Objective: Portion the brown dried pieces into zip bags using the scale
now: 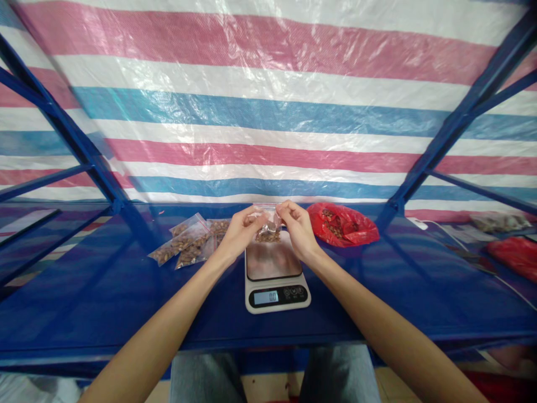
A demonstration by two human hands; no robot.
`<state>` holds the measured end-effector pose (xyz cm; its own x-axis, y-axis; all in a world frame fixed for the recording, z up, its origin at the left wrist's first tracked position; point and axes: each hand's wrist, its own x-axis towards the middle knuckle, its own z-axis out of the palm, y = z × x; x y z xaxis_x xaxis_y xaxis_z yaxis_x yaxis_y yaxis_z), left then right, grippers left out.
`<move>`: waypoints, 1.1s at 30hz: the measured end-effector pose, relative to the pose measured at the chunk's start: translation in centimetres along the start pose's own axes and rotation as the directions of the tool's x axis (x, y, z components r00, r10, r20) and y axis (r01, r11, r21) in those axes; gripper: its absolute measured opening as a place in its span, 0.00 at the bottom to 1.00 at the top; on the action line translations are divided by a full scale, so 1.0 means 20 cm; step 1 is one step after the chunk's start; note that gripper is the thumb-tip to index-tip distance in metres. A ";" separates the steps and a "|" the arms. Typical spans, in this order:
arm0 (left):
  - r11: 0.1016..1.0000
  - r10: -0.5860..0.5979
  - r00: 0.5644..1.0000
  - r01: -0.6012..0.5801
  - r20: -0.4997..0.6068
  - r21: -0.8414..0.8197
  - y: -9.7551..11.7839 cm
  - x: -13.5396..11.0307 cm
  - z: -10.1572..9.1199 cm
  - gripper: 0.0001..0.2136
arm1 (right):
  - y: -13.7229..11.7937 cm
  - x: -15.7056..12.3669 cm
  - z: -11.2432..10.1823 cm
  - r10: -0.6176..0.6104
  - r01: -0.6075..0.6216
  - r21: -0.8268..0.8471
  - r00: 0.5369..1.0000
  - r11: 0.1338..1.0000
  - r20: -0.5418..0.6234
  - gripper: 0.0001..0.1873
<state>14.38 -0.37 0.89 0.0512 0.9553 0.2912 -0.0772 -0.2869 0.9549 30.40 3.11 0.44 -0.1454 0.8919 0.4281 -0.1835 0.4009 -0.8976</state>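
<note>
Left fingers (253, 225) and right fingers (290, 209) in a pinch on a glossy clear bag (272, 225), brown bits (268, 237), perhaps nuts, inside.

Hands (242, 228) partly hide held bag (271, 235).

A digital scale (274, 266) shows 0.0 on its display (266, 297). Over the far part of this scale, the left hand (244, 229) and the right hand (297, 225) pinch a small clear bag (268, 228) with brown pieces inside. Left of the scale lie several filled bags (187, 243); to its right, an open red bag (361, 226).
</note>
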 end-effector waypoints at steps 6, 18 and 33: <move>0.988 0.154 0.970 -0.149 -0.187 0.040 0.00 0.01 -0.01 0.19 | -0.01 -0.02 0.03 -0.063 0.063 -0.030 0.998 0.998 0.027 0.19; 0.984 0.179 0.975 -0.177 -0.133 0.023 0.00 -0.02 0.06 0.15 | -0.03 -0.05 0.08 -0.043 0.042 0.024 0.998 0.999 0.052 0.19; 0.977 0.201 0.955 -0.212 -0.220 -0.030 0.00 -0.02 0.06 0.18 | -0.02 -0.04 0.06 0.005 -0.022 0.204 0.996 0.979 0.086 0.17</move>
<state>15.49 -0.87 0.87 -0.1858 0.8701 0.4565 -0.1164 -0.4808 0.8691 29.37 1.94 0.60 -0.2289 0.8728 0.4312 -0.3751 0.3296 -0.8664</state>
